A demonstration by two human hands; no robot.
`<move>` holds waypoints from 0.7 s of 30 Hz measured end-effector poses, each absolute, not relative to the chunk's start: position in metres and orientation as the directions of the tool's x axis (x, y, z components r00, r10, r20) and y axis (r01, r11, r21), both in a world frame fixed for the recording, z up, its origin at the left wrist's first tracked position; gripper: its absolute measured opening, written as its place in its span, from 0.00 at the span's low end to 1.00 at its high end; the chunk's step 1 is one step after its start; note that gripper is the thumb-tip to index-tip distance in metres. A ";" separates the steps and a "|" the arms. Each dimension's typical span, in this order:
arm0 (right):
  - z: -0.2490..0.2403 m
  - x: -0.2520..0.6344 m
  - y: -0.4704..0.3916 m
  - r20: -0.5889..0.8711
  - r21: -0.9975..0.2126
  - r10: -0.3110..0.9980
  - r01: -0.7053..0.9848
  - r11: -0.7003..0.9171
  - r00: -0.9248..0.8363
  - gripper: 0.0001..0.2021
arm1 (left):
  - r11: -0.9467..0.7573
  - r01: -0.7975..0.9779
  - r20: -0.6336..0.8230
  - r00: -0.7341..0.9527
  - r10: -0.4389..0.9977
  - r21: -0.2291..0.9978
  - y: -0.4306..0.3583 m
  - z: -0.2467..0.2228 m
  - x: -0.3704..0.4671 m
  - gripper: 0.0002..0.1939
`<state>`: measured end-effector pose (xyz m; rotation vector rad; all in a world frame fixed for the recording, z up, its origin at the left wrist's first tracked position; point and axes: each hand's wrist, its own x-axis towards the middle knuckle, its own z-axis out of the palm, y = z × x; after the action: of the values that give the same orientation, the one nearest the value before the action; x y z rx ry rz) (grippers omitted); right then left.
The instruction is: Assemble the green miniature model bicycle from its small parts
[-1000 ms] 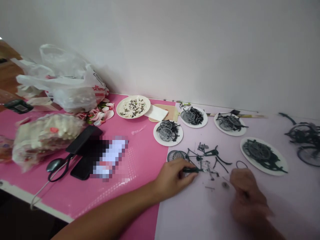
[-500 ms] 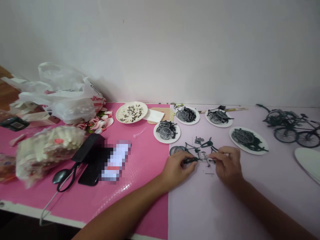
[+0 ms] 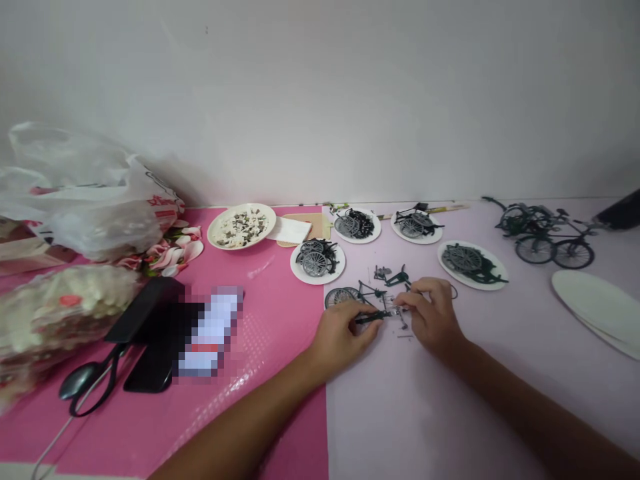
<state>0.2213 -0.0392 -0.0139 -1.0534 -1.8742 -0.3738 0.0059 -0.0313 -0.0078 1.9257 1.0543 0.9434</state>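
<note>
My left hand [image 3: 345,333] pinches a dark green model bicycle part [image 3: 369,318] between thumb and fingertips, low over the table. Close by on the right, my right hand [image 3: 431,312] is closed in a pinch at the small silver-grey parts [image 3: 397,311]; what lies between its fingertips is too small to make out. Just beyond the hands lie a thin dark frame piece [image 3: 373,291], a spoked wheel [image 3: 340,297] partly behind the left hand, and a dark green piece [image 3: 397,277]. A small thin rod [image 3: 405,337] rests nearer me.
Several white plates of bicycle parts, one plate [image 3: 295,272] nearest, stand behind the hands. Assembled model bicycles [image 3: 555,250] and stacked plates [image 3: 590,297] are on the right. Leftward are a phone [image 3: 213,333], black scissors [image 3: 95,383], a plastic bag [image 3: 105,213] and a bowl [image 3: 215,233].
The view has turned to the right, so everything sits further left in it. My right fingertips have come slightly closer to the left hand, which keeps its pinch.
</note>
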 end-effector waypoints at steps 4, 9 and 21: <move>-0.015 0.223 -0.041 0.798 -0.253 0.578 0.776 0.578 -0.170 0.14 | -0.374 0.324 0.239 0.387 0.890 0.869 -0.030 -0.009 0.005 0.11; -0.015 0.227 -0.043 0.765 -0.310 0.623 0.755 0.578 -0.164 0.12 | -0.355 0.305 0.229 0.380 0.896 0.884 -0.028 -0.010 0.004 0.11; -0.014 0.228 -0.043 0.757 -0.344 0.634 0.727 0.594 -0.160 0.13 | -0.367 0.316 0.228 0.399 0.888 0.875 -0.027 -0.007 0.004 0.09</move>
<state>0.2283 -0.0428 -0.0136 -1.0979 -1.8633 -0.1227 0.0036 -0.0272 -0.0073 1.8828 1.0335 0.9352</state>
